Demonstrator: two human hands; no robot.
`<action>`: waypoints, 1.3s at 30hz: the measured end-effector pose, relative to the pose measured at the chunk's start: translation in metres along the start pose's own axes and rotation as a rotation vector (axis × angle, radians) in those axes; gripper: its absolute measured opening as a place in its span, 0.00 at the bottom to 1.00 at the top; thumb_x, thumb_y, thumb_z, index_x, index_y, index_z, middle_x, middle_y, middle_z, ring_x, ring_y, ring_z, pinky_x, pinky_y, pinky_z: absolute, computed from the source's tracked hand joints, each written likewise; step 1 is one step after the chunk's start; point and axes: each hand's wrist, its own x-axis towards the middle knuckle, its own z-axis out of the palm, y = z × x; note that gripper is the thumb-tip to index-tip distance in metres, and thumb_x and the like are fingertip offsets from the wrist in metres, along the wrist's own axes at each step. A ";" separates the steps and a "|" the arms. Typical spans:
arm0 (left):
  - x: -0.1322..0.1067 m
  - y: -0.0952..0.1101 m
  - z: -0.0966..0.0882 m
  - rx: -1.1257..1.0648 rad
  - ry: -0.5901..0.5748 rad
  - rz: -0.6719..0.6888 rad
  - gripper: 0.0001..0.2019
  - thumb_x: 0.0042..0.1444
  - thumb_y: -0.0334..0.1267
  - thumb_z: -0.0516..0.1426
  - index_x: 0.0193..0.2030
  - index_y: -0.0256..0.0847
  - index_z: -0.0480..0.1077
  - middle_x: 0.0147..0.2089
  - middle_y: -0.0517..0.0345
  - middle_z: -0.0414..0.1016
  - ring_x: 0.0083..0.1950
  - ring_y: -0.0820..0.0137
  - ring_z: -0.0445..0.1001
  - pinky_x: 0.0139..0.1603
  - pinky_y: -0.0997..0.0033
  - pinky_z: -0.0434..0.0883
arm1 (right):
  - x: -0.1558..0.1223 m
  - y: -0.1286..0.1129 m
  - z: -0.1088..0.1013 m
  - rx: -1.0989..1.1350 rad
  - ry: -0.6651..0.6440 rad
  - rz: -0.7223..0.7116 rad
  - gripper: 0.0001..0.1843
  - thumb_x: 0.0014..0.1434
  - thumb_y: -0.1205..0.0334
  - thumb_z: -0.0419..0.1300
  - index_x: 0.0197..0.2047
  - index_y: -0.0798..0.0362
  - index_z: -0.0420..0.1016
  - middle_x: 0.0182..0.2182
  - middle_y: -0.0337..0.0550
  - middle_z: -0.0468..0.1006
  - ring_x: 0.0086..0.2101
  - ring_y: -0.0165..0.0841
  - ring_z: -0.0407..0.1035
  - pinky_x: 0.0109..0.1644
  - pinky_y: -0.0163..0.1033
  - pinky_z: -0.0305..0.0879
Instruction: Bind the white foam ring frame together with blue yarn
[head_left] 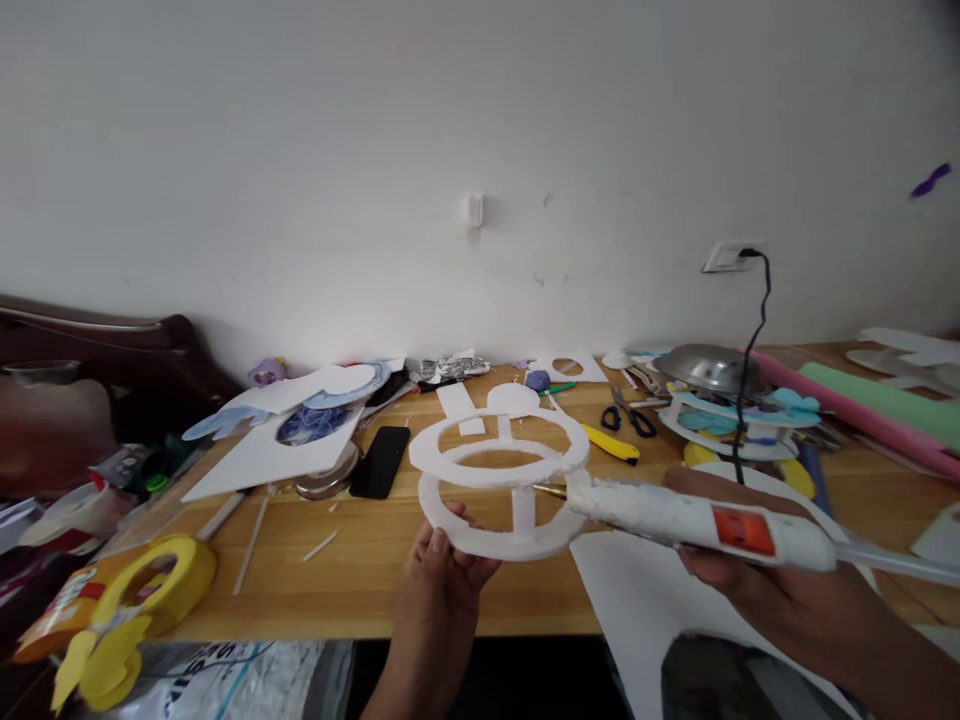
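Note:
My left hand grips the lower ring of a white foam ring frame, thumb in front and fingers beneath. Two rings, one above the other, are joined by short upright strips, and the frame is held up over the table's front part. My right hand is wrapped round a white hot glue gun with a red-orange patch on its side. Its metal nozzle points left and sits at the frame's right side, near an upright strip; whether it touches, I cannot tell. A clear glue stick protrudes from the gun's rear.
On the wooden table lie a black phone, a yellow utility knife, scissors and white cut sheets. A cord runs from the wall socket. Yellow tape sits at left, a metal bowl at right.

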 end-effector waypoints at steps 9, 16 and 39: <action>-0.001 -0.002 0.003 -0.027 0.013 -0.043 0.22 0.46 0.44 0.73 0.45 0.37 0.77 0.35 0.58 0.79 0.33 0.74 0.79 0.36 0.77 0.81 | -0.001 0.001 0.001 0.035 0.017 0.010 0.21 0.67 0.41 0.54 0.30 0.46 0.62 0.21 0.36 0.64 0.19 0.33 0.59 0.19 0.41 0.51; -0.001 -0.001 0.005 -0.023 -0.005 -0.034 0.22 0.45 0.44 0.74 0.45 0.37 0.78 0.35 0.58 0.79 0.32 0.75 0.79 0.36 0.77 0.82 | -0.002 0.004 0.003 0.047 -0.003 0.011 0.20 0.67 0.41 0.54 0.31 0.46 0.62 0.22 0.36 0.65 0.20 0.33 0.60 0.19 0.41 0.52; 0.005 0.001 0.001 -0.032 -0.087 0.018 0.18 0.46 0.45 0.73 0.41 0.39 0.79 0.33 0.58 0.79 0.35 0.70 0.82 0.37 0.77 0.81 | 0.000 -0.002 -0.001 0.037 -0.032 0.026 0.22 0.67 0.39 0.52 0.30 0.46 0.63 0.22 0.36 0.66 0.19 0.33 0.59 0.20 0.39 0.52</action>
